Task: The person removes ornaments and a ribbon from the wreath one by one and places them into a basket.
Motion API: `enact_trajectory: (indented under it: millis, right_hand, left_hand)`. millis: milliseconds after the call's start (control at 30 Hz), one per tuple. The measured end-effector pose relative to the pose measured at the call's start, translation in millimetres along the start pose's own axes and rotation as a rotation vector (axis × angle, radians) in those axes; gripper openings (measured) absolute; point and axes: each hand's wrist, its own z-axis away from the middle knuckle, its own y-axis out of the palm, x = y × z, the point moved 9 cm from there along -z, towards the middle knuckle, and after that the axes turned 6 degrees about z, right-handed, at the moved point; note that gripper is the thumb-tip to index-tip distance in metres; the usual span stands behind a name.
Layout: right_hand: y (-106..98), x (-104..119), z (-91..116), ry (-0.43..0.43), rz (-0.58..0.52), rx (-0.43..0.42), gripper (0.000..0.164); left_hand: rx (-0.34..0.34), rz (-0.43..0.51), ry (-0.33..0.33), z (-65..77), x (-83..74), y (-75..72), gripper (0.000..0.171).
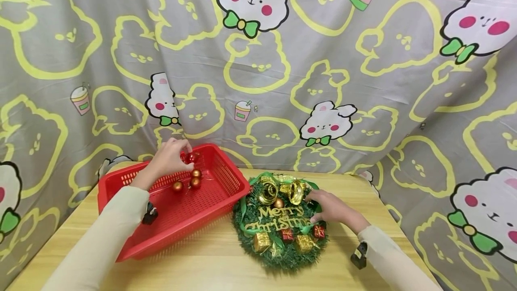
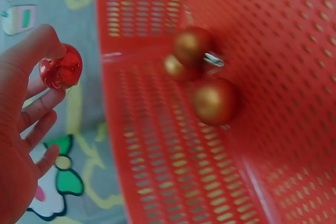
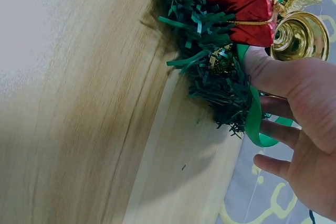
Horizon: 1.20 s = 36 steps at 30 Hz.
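Note:
Above the back of the red plastic basket (image 1: 177, 210), my left hand (image 1: 171, 160) pinches a shiny red ball ornament (image 2: 68, 69) between thumb and fingers, the other fingers spread apart. Several copper-gold balls (image 1: 177, 187) lie on the basket floor below it. To the right, a green tinsel Christmas wreath (image 1: 282, 257) lies on the table. It carries gold bells (image 1: 296, 192), gold "Merry Christmas" lettering (image 1: 280, 212), small wrapped gift boxes (image 1: 261, 241) and green ribbon. My right hand (image 1: 333, 208) grips the wreath's right edge, thumb on the tinsel and fingers by the green ribbon (image 3: 254, 124).
The wooden table (image 1: 194, 268) carries both the basket and the wreath, which stand close together. A grey curtain (image 1: 258, 138) with cartoon animals hangs right behind the table and along its sides. A black wrist device (image 1: 358, 255) is on the right sleeve.

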Motion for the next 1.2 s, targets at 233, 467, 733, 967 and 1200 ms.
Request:
enact_trajectory:
  millis: [233,467,733,967,1200]
  right_hand:
    - [-0.6,1.3,1.9,0.001,-0.008,0.0,0.065]
    - [0.8,0.9,1.4,0.001,-0.007,0.002,0.064]
    - [1.5,-1.8,0.2,0.0,0.005,-0.001,0.065]
    - [2.8,-3.2,-0.7,-0.003,0.014,-0.002,0.065]
    - [2.9,-3.1,-0.4,-0.001,0.014,0.002,0.064]
  left_hand:
    - [0.043,-0.084,0.002,4.1,19.0,18.9,0.032]
    - [0.115,-0.146,-0.001,8.6,31.8,35.0,0.035]
    - [0.135,-0.228,0.063,14.9,31.5,48.9,0.035]
    - [0.133,-0.31,0.089,17.8,32.8,55.0,0.036]
    - [0.14,-0.38,0.114,20.5,35.2,60.9,0.049]
